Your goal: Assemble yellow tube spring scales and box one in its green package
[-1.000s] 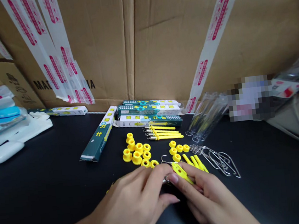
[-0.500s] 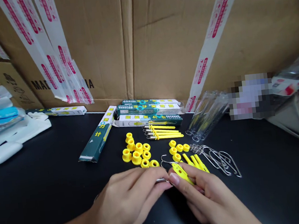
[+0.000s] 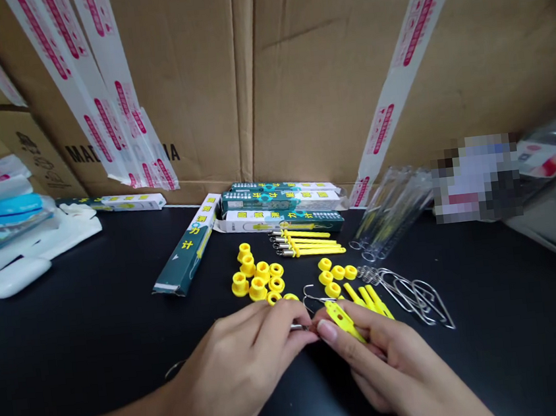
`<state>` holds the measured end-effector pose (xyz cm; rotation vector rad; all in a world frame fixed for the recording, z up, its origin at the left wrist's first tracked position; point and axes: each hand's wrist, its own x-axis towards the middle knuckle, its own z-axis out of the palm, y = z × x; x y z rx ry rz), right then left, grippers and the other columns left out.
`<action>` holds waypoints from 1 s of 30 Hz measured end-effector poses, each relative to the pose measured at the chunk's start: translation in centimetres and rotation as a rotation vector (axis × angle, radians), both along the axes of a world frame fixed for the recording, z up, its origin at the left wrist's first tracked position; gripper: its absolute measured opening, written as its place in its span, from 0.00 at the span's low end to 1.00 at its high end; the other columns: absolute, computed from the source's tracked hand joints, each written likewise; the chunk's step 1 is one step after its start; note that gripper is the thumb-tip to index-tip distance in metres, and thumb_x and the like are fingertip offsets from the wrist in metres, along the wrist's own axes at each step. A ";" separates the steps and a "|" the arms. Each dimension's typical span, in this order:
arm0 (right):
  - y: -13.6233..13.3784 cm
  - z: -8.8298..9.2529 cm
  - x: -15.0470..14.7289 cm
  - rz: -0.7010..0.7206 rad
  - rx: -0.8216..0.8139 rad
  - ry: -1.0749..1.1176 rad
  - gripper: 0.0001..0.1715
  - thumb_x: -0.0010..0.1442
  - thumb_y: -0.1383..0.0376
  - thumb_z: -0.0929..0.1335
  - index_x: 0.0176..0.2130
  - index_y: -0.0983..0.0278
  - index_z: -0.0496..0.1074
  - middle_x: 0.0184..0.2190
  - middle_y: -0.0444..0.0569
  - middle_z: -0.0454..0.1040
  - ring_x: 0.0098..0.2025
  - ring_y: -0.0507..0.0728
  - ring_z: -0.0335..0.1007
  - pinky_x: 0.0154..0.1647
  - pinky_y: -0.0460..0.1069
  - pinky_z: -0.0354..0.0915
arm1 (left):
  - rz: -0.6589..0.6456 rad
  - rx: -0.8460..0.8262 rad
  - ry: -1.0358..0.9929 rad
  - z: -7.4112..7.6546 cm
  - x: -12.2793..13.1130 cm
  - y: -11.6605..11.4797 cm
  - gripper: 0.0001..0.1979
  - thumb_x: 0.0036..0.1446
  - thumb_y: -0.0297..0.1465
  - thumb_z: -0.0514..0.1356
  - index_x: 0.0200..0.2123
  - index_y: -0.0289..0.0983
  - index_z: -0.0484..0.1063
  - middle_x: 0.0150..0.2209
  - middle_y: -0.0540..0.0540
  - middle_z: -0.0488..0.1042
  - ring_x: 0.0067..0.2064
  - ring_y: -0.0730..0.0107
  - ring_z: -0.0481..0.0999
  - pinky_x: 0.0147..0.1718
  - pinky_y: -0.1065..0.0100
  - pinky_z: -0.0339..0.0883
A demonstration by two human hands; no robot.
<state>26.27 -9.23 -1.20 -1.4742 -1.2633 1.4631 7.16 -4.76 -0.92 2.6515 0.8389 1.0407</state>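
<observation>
My left hand (image 3: 254, 356) is closed, thumb and fingers pinching a thin silvery metal piece (image 3: 298, 327), most of it hidden in the grip. Its tip meets the fingertips of my right hand (image 3: 390, 358). That hand is wrapped round a yellow plastic strip (image 3: 342, 322) with a hole in it, tilted between thumb and fingers. Just beyond the fingertips lies a thin metal hook (image 3: 308, 289). Yellow flanged caps (image 3: 257, 289) stand behind my left hand. Small yellow rings (image 3: 333, 289) and yellow plastic sticks (image 3: 367, 297) are near my right hand.
Metal wire hooks (image 3: 419, 296) lie in a heap at the right. Assembled yellow rods (image 3: 315, 252) rest before printed boxes (image 3: 279, 218); another box (image 3: 183, 254) lies slanted to their left. Clear tubes (image 3: 393, 216) stand further right. A large carton (image 3: 185, 79) closes off the back.
The view has shifted slightly, so the things on the table sit a little further right. Both hands keep their grips, fingertips still together, with the metal piece and yellow strip hardly moved.
</observation>
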 end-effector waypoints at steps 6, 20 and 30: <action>-0.6 0.3 -0.3 -0.042 0.049 0.063 0.34 0.62 0.33 0.65 0.40 0.60 0.71 0.20 0.34 0.52 0.20 0.49 0.44 0.18 0.45 0.44 | -0.002 0.004 0.070 -0.6 -0.1 0.4 0.13 0.78 0.35 0.45 0.42 0.39 0.65 0.35 0.51 0.79 0.35 0.68 0.83 0.33 0.68 0.77; -0.9 -0.8 1.1 0.206 0.616 -0.580 0.11 0.77 0.62 0.56 0.44 0.56 0.64 0.29 0.41 0.77 0.25 0.52 0.74 0.27 0.44 0.69 | 0.022 -0.012 0.113 -0.8 -0.4 0.5 0.10 0.78 0.31 0.47 0.44 0.40 0.66 0.37 0.50 0.80 0.35 0.67 0.84 0.36 0.68 0.78; -0.8 -1.1 0.7 0.186 0.745 -0.697 0.08 0.76 0.66 0.57 0.44 0.55 0.61 0.27 0.38 0.77 0.21 0.51 0.75 0.23 0.42 0.69 | 0.025 -0.006 0.082 -0.6 -0.3 0.7 0.12 0.78 0.33 0.44 0.42 0.40 0.65 0.35 0.51 0.79 0.33 0.66 0.83 0.32 0.68 0.77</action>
